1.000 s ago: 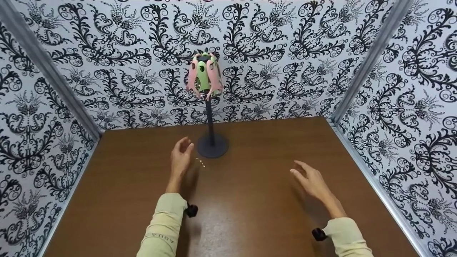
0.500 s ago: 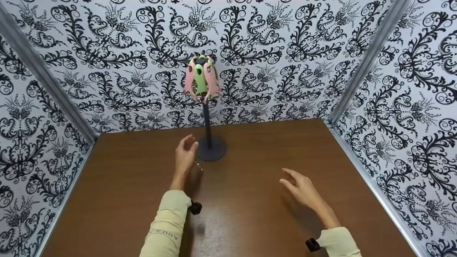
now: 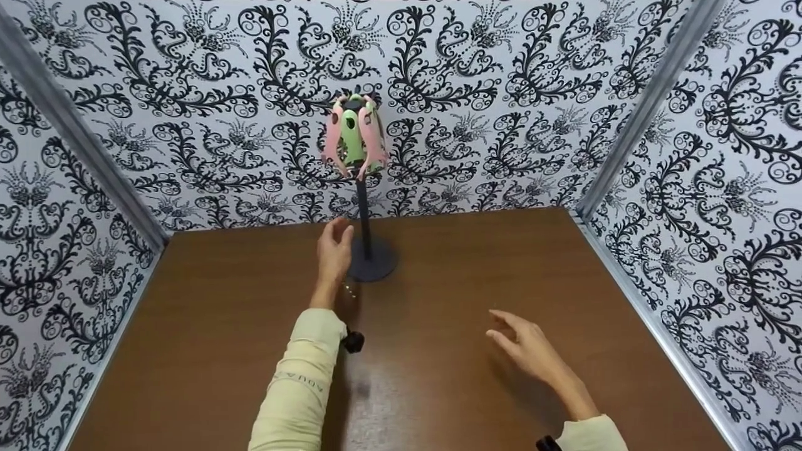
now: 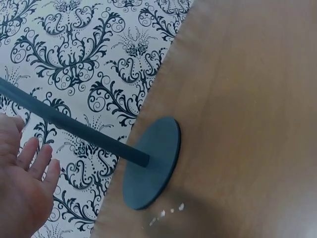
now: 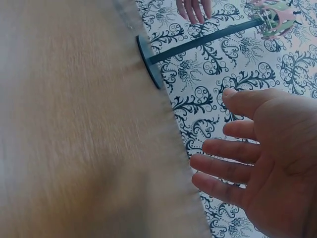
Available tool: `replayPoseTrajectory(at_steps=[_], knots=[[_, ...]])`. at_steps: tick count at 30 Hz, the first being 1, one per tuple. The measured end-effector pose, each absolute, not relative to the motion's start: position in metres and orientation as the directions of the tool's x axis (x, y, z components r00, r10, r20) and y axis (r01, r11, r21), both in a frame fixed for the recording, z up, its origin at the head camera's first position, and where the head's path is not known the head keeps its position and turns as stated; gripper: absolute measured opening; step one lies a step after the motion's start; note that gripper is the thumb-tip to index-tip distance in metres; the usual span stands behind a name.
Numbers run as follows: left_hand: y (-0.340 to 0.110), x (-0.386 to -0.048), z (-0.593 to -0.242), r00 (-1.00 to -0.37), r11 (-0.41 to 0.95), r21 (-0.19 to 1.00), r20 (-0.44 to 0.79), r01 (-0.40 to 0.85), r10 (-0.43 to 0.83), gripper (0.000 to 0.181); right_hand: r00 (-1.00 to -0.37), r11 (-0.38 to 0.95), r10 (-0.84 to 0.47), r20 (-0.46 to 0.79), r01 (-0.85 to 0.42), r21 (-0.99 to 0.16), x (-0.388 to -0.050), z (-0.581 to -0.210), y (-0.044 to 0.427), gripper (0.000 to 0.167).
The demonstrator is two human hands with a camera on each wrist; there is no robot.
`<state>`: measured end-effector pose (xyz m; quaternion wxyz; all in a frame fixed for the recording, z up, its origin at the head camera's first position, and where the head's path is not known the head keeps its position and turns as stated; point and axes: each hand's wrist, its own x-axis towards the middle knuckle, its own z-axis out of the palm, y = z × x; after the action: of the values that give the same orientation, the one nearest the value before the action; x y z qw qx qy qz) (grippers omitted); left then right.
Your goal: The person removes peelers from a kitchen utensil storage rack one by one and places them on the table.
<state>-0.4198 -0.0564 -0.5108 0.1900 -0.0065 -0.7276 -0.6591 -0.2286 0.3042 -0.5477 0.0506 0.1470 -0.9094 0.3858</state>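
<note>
A stand with a dark round base [image 3: 374, 263] and a slim upright pole [image 3: 364, 216] stands near the back of the table. On its top sits a shade-like piece of pink and green panels with oval holes [image 3: 354, 139]. My left hand [image 3: 334, 250] is just left of the pole, fingers loosely bent and holding nothing; the left wrist view shows a gap between its fingers [image 4: 37, 161] and the pole. Farther right and nearer, my right hand [image 3: 529, 346] hovers over the table with nothing in it, its fingers spread in the right wrist view.
The brown wooden table [image 3: 438, 313] is enclosed by black-and-white patterned walls [image 3: 476, 113] at the back and sides. Metal strips [image 3: 651, 307] run along its side edges. Small pale marks [image 4: 168, 212] lie on the wood in front of the base.
My left hand has moved forward and right, closer to the pole. My right hand has come back toward me and slightly left. The stand has stayed in place.
</note>
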Motion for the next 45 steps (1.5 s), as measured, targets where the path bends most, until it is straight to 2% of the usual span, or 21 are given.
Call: replayPoseTrajectory(at_steps=[5,14,23,45], knots=[[-0.05,-0.429,-0.5,-0.941,0.16,0.962,0.256,0.223,-0.222,0.041,-0.952,0.633,-0.243,0.188,-0.302,-0.713,-0.224,-0.549,0.301,0.047],[-0.037,-0.441,-0.487,-0.938,0.206,0.942,0.302,0.265,-0.17,0.045,-0.947,0.604,-0.269,0.178,-0.31,-0.735,-0.215,-0.552,0.295,0.053],[-0.035,-0.455,-0.478,-0.95,0.148,0.954,0.28,0.26,-0.137,0.052,-0.942,0.596,-0.291,0.165,-0.313,-0.739,-0.209,-0.554,0.288,0.054],[-0.037,-0.467,-0.472,-0.922,0.364,0.88,0.368,0.304,-0.122,0.027,-0.939,0.592,-0.299,0.168,-0.32,-0.74,-0.208,-0.549,0.287,0.054]])
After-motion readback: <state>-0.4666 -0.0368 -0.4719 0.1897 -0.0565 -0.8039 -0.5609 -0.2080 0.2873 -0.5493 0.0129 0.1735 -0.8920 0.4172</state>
